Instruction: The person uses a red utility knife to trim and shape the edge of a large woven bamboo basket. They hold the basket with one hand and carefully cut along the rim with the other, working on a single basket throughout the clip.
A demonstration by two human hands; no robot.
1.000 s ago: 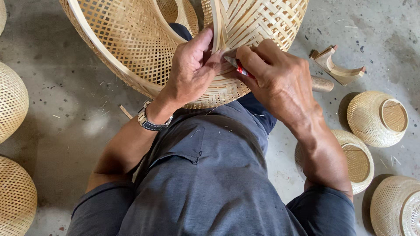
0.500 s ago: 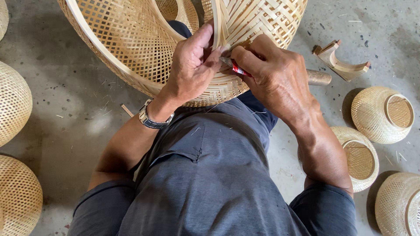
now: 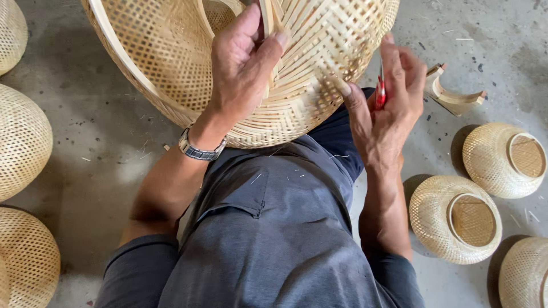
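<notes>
A large woven bamboo basket (image 3: pixel 171 63) rests against my knee, its open side turned to the left. My left hand (image 3: pixel 242 68) grips the basket's side and pinches a flat bamboo strip (image 3: pixel 268 23) that stands up from the weave. My right hand (image 3: pixel 385 100) is just right of the basket, closed around a small red-handled tool (image 3: pixel 380 91); its thumb touches the weave. A metal watch sits on my left wrist.
Small woven baskets lie upside down on the concrete floor at the right (image 3: pixel 502 157), (image 3: pixel 456 219), (image 3: pixel 525 274). Rounded woven baskets lie at the left (image 3: pixel 23 142), (image 3: pixel 28 262). A curved wooden piece (image 3: pixel 451 94) lies on the floor at the upper right.
My right hand has pulled away to the right from the strip with the red tool. My left hand has shifted its grip higher on the strip and basket.
</notes>
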